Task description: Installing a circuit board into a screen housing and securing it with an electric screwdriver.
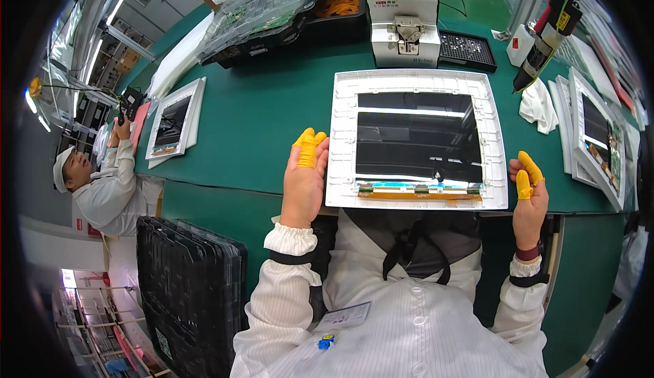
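A white plastic display frame (417, 81) with a dark screen panel (419, 139) set in it lies before me at the bench's front edge. Along the panel's near side runs an orange flex strip (419, 196). My left hand (304, 180) is upright at the frame's left edge, fingers stretched out, and seems to brush it; yellow finger cots cover some fingertips. Off the right edge, my right hand (530, 197) hangs apart from the frame with fingers loosely bent and spread, also in yellow cots. Neither hand grips anything.
Behind the frame stand a white screw feeder (403, 20) and a black tray of small parts (466, 49). An electric screwdriver (545, 44) hangs at right, above a white cloth (538, 107) and stacked display frames (596, 136). At left are another frame (178, 120) and a co-worker (109, 187).
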A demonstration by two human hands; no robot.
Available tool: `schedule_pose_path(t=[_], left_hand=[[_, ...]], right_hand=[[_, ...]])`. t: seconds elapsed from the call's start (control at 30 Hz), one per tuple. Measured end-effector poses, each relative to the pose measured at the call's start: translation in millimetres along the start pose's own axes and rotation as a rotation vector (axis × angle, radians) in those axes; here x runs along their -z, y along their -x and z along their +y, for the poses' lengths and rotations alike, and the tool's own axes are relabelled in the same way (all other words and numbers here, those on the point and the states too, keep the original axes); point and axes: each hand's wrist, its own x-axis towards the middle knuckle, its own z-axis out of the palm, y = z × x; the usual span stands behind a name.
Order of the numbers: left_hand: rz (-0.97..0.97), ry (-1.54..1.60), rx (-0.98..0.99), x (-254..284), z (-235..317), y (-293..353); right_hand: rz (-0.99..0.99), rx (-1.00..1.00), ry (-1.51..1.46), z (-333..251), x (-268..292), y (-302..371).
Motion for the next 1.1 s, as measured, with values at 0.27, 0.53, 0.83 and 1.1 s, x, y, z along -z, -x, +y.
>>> schedule_pose_path(t=[0.27, 0.53, 0.83, 1.1], left_hand=[[0.106, 0.091, 0.047, -5.8, 2.6, 8.9], [0.113, 0.043, 0.028, -8.5, 0.3, 14.3], [0.059, -0.028, -0.003, -7.7, 0.6, 17.1], [0.063, -0.010, 0.003, -5.9, -1.3, 16.4]], right_hand=[[0.032, -0.004, 0.020, -2.6, -1.5, 0.6], [0.027, 0.002, -0.004, -1.4, -3.3, 1.3], [0.048, 0.001, 0.029, -2.2, -5.8, 0.9], [0.058, 0.012, 0.063, -2.4, -6.5, -0.2]])
